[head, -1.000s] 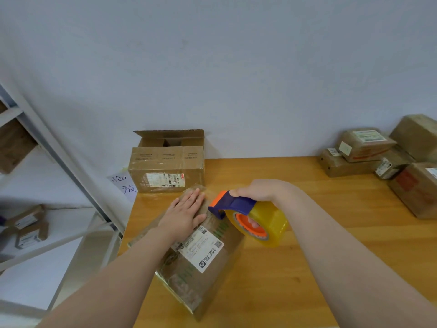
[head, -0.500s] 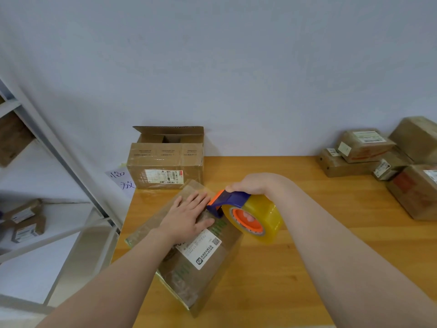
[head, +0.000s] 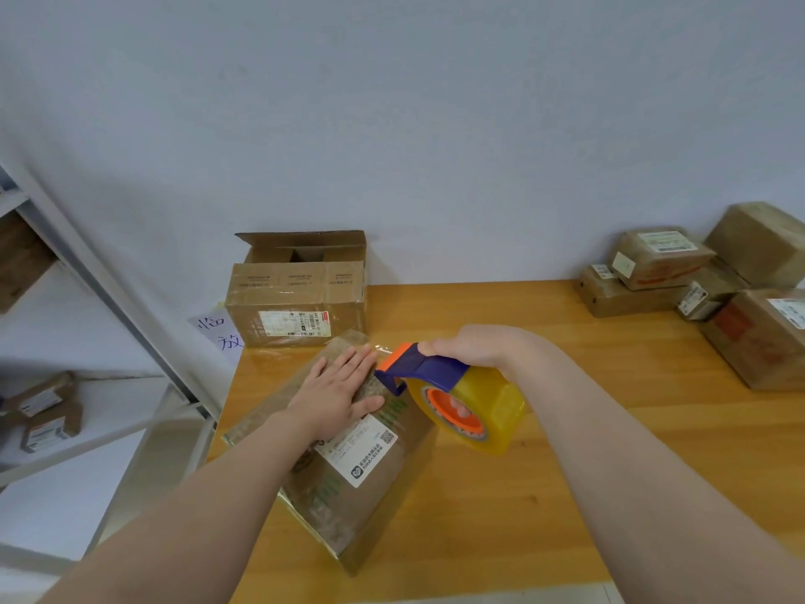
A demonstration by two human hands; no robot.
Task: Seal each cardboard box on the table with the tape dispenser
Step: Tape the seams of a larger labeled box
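1. Cardboard box [head: 370, 473] is lying skewed on the table [head: 566, 473], just right of the metal shelf rack [head: 109, 298]. Its left corner is reaching the table's left edge, so I am judging there is little room to slide it further that way.
2. Behind it, an open box [head: 296, 307] is standing against the wall with its flaps up, not yet sealed. It is sitting just beside my box's far corner; I cannot tell whether they are touching.
3. My left hand [head: 339, 390] is lying flat on the box top, fingers straight, pressing the flaps down so the box is not shifting under the tape.
4. The tape dispenser [head: 440, 385] is meeting the far end of the top beside my left fingertips, with its yellow roll hanging out over bare wood.
5. My right hand [head: 470, 346] is gripping the purple handle from above, fingers curled round it, likely readying a pull toward me.
6. To the right, open tabletop is giving my elbow room, and the stacked boxes [head: 697, 289] are sitting well apart.
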